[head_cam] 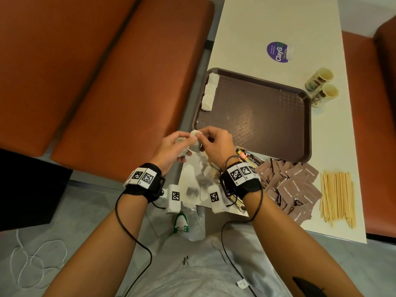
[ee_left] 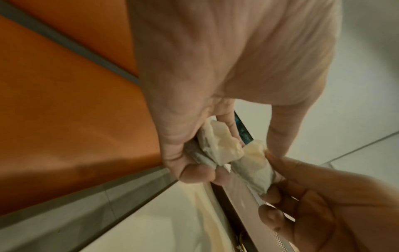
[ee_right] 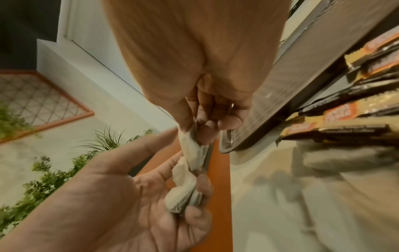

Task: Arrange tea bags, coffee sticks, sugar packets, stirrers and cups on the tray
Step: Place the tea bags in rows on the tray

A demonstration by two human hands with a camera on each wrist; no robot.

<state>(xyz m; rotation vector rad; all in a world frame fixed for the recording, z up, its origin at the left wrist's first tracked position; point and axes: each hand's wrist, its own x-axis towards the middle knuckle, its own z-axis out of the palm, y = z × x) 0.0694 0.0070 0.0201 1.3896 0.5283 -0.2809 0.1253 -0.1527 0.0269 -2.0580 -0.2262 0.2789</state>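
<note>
Both hands meet just off the brown tray's (head_cam: pixel 278 91) near left corner. My left hand (head_cam: pixel 171 146) grips a small bunch of white tea bags (ee_left: pixel 218 145) in its curled fingers. My right hand (head_cam: pixel 216 142) pinches one tea bag (ee_left: pixel 252 167) between thumb and fingers, close against that bunch. A row of tea bags (head_cam: pixel 209 93) lies along the tray's left edge. More loose tea bags (head_cam: pixel 199 174) lie on the table under my wrists. Coffee sticks (ee_right: pixel 345 102), brown sugar packets (head_cam: pixel 293 185), wooden stirrers (head_cam: pixel 336 196) and two paper cups (head_cam: pixel 321 86) sit on the table.
The white table (head_cam: pixel 257 24) carries a purple round sticker (head_cam: pixel 277 52) beyond the tray. Orange bench seats (head_cam: pixel 96 71) stand to the left and another at the far right (head_cam: pixel 377 125). Cables run from both wrist bands down over grey floor.
</note>
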